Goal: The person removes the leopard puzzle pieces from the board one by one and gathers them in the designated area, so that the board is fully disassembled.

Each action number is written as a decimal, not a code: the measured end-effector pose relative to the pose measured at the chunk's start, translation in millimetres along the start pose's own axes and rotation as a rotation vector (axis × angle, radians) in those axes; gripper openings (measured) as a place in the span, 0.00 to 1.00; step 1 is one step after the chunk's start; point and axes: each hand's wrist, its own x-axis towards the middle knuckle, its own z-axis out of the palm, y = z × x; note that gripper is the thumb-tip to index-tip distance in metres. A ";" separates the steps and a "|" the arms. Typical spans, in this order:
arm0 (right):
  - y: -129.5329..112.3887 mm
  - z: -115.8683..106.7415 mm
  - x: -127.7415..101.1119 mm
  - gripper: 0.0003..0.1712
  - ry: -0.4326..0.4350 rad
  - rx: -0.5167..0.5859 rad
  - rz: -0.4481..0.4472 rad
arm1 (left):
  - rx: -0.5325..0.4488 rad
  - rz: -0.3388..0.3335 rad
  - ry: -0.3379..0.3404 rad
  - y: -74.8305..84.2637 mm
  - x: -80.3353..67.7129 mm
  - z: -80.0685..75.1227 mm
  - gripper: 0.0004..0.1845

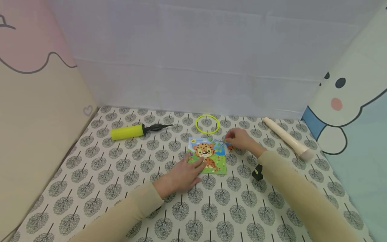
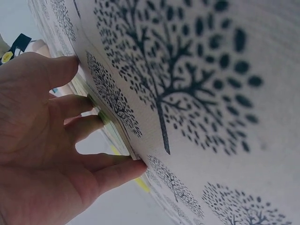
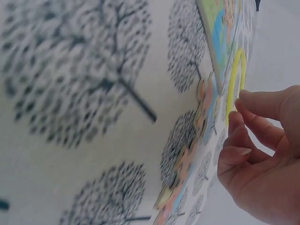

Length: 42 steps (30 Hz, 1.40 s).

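We count one left hand and one right hand; two beige sleeves; one leopard picture board; one yellow ring; one yellow-and-black pump; one cream tube; one tree-printed cloth; several jigsaw pieces, too edge-on for us to number.

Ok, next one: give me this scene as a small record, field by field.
left hand: fingers resting on the leopard picture board
right hand: near the board's upper right corner; whether it holds anything is unclear
loose pieces: right of the board
beyond board: yellow ring
far left: yellow pump, black nozzle
far right: pale tube
surface: tree-print cloth
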 end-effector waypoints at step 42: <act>-65.9 60.5 39.1 0.09 -0.170 0.142 -0.229 | 0.037 0.003 -0.049 -1.2 -0.2 0.6 0.35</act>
